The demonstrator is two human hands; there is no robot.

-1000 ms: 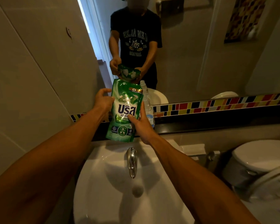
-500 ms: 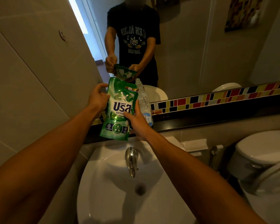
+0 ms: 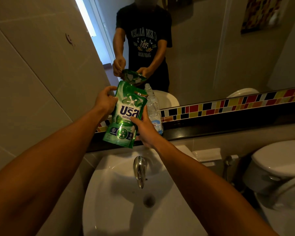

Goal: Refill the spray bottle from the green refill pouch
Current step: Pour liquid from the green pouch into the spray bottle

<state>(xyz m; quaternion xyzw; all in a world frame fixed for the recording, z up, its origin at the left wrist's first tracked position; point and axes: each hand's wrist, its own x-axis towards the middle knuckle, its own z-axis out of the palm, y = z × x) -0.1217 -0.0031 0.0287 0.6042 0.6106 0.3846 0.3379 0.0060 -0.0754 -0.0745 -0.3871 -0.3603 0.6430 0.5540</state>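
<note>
A dark ledge (image 3: 228,126) runs along the wall under the mirror, behind a white basin (image 3: 109,210). A strip of coloured tiles (image 3: 237,103) is set just above the ledge. One clear plastic bottle (image 3: 152,106) is stood upright on the ledge, towards its left end, with its cap off and a blue and white label low on its side. Its lower left part is hidden behind a green pouch (image 3: 126,114).

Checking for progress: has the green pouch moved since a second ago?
Yes, slightly: the green pouch has swung its bottom leftward, further from the faucet.
</note>
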